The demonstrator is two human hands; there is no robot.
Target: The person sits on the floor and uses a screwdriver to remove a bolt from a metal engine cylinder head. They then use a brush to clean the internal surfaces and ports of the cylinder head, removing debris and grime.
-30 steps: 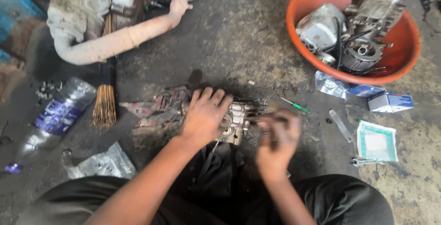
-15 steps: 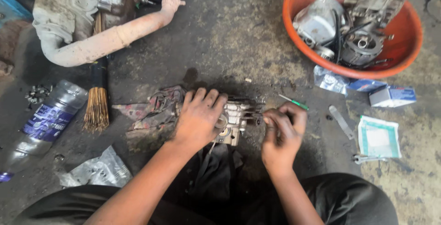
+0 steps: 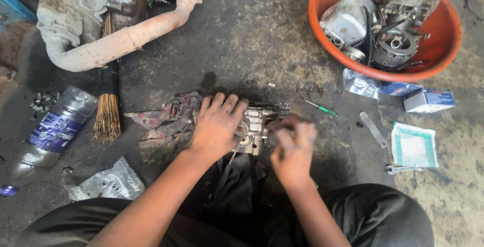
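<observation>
Looking down from the head camera, we see our left hand [image 3: 218, 126] spread palm-down over a small grimy metal engine part [image 3: 256, 123], fingers extended and pressing on its top rather than curled around it. Our right hand [image 3: 292, 146] sits just beside it at the part's right end, fingers bunched together as if pinching something small; whether they actually grip anything we cannot tell, since the fingertips are blurred. The engine part rests on the oil-stained concrete floor [image 3: 252, 40], directly in front of our knees, touching a crumpled dirty rag [image 3: 169, 116] on its left side. Near the part's upper right lies a green-handled screwdriver [image 3: 321, 108]. Further left we note a brush [image 3: 107, 111] with pale bristles and a dark handle, lying next to a flattened plastic bottle [image 3: 53, 131]. A rusty exhaust pipe [image 3: 121, 40] with its engine casing occupies the upper left. At upper right an orange plastic basin [image 3: 451, 35] holds several engine components. Below the basin lie a small blue-and-white box [image 3: 428, 100], a flat packet [image 3: 414, 145], a metal strip [image 3: 373, 128] and a small wrench [image 3: 403, 168]. A crumpled clear plastic bag [image 3: 108, 181] lies at lower left.
</observation>
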